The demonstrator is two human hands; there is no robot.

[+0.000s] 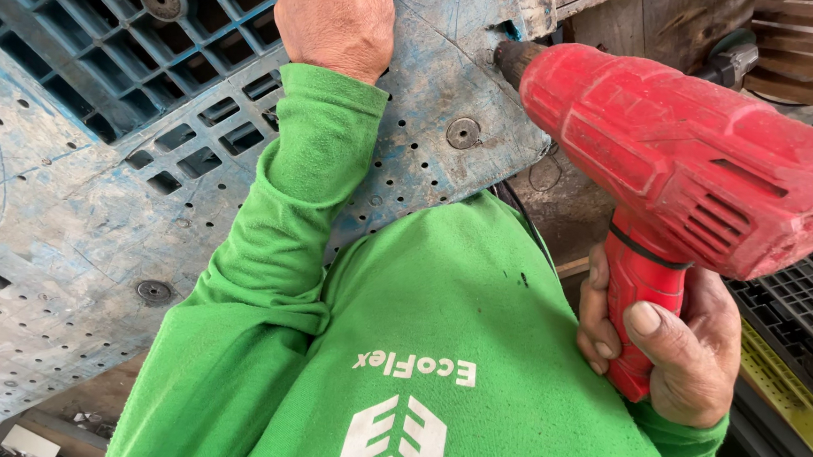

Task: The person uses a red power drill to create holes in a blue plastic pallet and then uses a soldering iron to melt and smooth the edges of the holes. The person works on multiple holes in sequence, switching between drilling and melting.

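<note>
Right hand (676, 353) grips red drill (683, 170), bit at upper centre on blue plastic pallet (60, 207); left hand (337, 12) flat on pallet, holding nothing; several screws (463, 133) look seated, this one pending

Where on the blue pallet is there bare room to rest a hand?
Bare patch: worn perforated blue plastic pallet surface left of the green sleeve, between grid openings and lower round fastener. Crowded top right: left hand presses beside the red power drill, held by the right hand.

Weathered wooden boards (659, 23) behind, black plastic grid pallets (811, 300) at right, daylight
</note>
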